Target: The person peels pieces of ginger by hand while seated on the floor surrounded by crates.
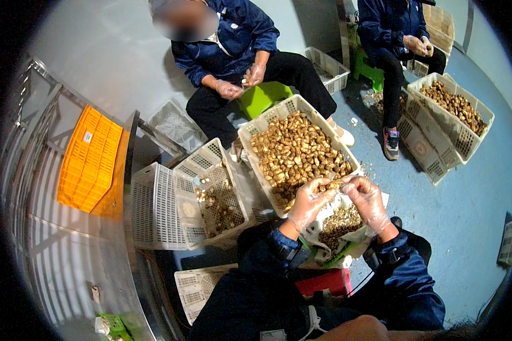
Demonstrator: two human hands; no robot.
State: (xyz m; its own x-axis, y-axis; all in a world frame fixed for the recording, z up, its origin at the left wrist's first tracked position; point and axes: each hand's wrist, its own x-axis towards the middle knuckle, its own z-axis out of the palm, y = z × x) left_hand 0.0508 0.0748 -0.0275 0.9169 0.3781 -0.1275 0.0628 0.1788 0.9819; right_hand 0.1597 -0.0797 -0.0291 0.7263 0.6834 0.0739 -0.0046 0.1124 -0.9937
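1. Brown and small, a mushroom (334, 185) sits between the two gloved hands, above the near right corner of a white crate (261, 182).
2. The left hand (308, 206) grips it between thumb and fingers.
3. The right hand (368, 206) is closed at the fingertips beside the mushroom's right end; whether it pinches the mushroom or a tiny tool is too small to tell.
4. The white crate holds a broad heap of brown mushrooms (298, 153).
5. Below the hands, small pale-brown scraps (340, 226) lie piled on a whitish liner (316, 232).
6. Left of the heap, a second white crate (189, 219) holds scattered pieces.
7. Farther left, an orange crate (91, 162) is by a metal counter (88, 250).
8. Across the white crate, a seated co-worker in a blue jacket (239, 25) holds both gloved hands close together.
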